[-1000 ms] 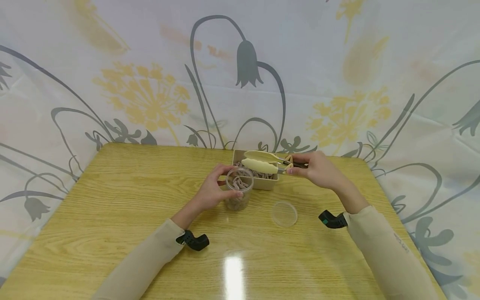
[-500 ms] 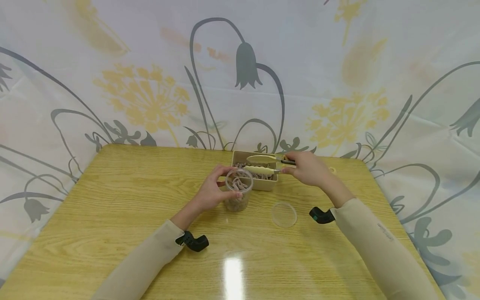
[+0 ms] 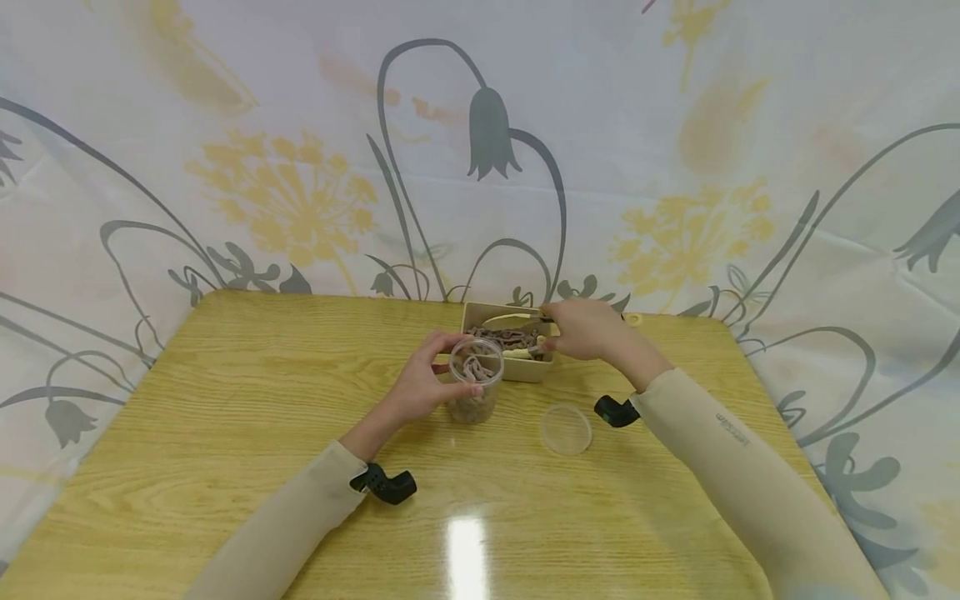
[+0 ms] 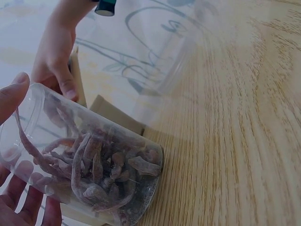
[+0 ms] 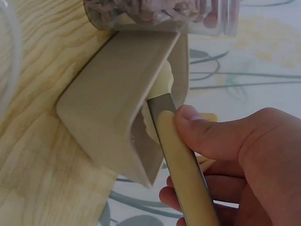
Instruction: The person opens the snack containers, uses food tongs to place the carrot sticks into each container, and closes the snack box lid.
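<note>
Yellow-and-metal tongs [image 5: 178, 155] with cream scalloped tips, gripped by the right hand [image 3: 588, 329], reach inside the beige, plastic-looking rectangular box [image 5: 110, 89] of grey-brown strips [image 3: 513, 335]. I judge a low, even squeeze best, clear of the rim. The left hand [image 3: 418, 383] grips the uncapped clear-plastic cylindrical jar [image 3: 474, 409], matching strips [image 4: 99, 162] inside, just beside the box; a translucent round lid [image 3: 566, 431] lies on the wood-grain surface [image 3: 247, 400].

2 arms [image 3: 288, 525] extend from the bottom edge. The left hand [image 3: 422, 383] grips just below centre, fingers [image 4: 51, 214] curved; the right hand [image 3: 588, 329] grips slightly higher, right of centre.
</note>
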The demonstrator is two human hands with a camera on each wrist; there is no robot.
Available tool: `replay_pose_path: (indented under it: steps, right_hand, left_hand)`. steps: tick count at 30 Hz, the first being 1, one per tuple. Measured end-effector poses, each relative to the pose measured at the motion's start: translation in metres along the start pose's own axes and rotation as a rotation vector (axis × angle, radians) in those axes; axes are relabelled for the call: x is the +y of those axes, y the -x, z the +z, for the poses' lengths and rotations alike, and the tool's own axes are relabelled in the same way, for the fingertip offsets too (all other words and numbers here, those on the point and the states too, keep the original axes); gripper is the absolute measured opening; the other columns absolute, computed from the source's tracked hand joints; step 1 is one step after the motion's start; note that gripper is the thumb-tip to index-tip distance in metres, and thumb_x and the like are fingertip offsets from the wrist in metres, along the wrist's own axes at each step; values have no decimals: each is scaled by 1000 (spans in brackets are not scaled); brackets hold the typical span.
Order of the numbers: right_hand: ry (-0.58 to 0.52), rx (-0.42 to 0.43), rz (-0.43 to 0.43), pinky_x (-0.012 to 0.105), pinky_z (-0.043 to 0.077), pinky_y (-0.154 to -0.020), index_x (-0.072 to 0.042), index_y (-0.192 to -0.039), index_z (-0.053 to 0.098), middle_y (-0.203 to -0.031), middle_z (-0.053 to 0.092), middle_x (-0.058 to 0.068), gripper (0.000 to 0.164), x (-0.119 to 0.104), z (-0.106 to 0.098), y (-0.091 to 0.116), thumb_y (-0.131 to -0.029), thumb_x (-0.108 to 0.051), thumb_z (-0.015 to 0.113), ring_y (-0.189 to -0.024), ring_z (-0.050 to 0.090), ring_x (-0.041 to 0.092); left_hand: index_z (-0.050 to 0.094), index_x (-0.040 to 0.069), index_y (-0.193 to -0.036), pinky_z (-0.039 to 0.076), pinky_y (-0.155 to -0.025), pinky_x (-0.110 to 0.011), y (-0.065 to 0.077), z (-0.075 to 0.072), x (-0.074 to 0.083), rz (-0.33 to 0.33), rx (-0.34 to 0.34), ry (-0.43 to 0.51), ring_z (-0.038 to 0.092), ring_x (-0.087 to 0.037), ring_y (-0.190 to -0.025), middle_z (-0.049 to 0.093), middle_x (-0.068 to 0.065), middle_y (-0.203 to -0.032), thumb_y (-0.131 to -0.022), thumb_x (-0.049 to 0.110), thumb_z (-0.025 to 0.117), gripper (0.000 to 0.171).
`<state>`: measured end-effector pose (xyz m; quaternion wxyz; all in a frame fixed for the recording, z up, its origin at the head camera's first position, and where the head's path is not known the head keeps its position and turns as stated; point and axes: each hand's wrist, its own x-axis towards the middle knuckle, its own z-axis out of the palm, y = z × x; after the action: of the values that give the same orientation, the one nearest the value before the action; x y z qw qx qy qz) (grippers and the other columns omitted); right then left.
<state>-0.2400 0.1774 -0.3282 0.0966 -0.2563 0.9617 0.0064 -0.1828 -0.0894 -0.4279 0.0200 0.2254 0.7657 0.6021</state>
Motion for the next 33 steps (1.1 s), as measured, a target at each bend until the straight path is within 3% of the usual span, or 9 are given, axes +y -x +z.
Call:
replay_pose_path:
  steps: [3, 10, 18, 21, 24, 27, 30, 33]
  right_hand:
    - [12, -20, -10, 44, 56, -66, -3, -135, 57, -113, 69, 13, 50, -2, -4, -5, -96, -31, 68, -89, 67, 29]
    - [-4, -43, -43, 43, 55, -68, -2, -134, 58, -104, 69, 11, 56, -2, -15, -9, -92, -36, 72, -82, 65, 26]
    - [-18, -107, -55, 50, 53, -88, -4, -140, 54, -125, 65, 15, 60, -7, -9, -26, -94, -38, 70, -107, 64, 33]
    - [-28, -83, -64, 46, 55, -82, -6, -129, 63, -112, 68, 12, 43, -8, -4, -28, -95, -32, 70, -96, 66, 29]
    - [-73, -28, -84, 37, 50, -64, -10, -103, 70, -87, 67, 4, 16, -6, 1, -27, -97, -25, 68, -73, 62, 20]
    - [-102, 23, -118, 30, 42, -56, -15, -82, 64, -72, 61, -3, 17, -3, 8, -25, -97, -21, 67, -61, 54, 14]
    - [-106, 57, -133, 30, 38, -54, -13, -76, 59, -68, 58, -2, 24, 0, 12, -22, -97, -20, 67, -58, 50, 15]
    - [-106, 55, -123, 31, 42, -56, -11, -89, 67, -74, 62, -2, 12, 0, 12, -20, -96, -20, 68, -62, 53, 15]
  left_hand:
    - [56, 8, -138, 48, -101, -48, 0, 0, 0, 0, 0, 3, 50, -31, -120, 51, -13, -127, -78, 10, 87, 67]
    - [55, 8, -139, 47, -101, -50, 0, 1, 0, 7, -4, 10, 50, -32, -121, 51, -14, -127, -78, 11, 87, 69]
    - [55, 7, -139, 49, -100, -50, 0, 0, -1, 16, 9, 0, 50, -31, -120, 51, -14, -128, -77, 14, 88, 71]
    - [55, 7, -138, 49, -100, -49, 0, 1, -2, 17, 7, -4, 50, -30, -121, 51, -11, -128, -77, 14, 88, 70]
    - [56, 8, -138, 49, -100, -48, 0, 1, -2, 11, 12, -10, 51, -28, -120, 52, -9, -127, -77, 12, 88, 69]
    - [57, 9, -137, 49, -100, -47, 1, 1, -2, 9, 14, -8, 51, -28, -119, 52, -10, -127, -76, 11, 88, 68]
    - [57, 9, -137, 49, -100, -47, 0, 1, -1, 10, 10, -12, 51, -29, -119, 52, -12, -127, -76, 11, 88, 68]
    - [56, 9, -137, 49, -100, -46, 0, 0, 0, 6, 8, -17, 51, -29, -119, 52, -12, -127, -77, 11, 88, 68]
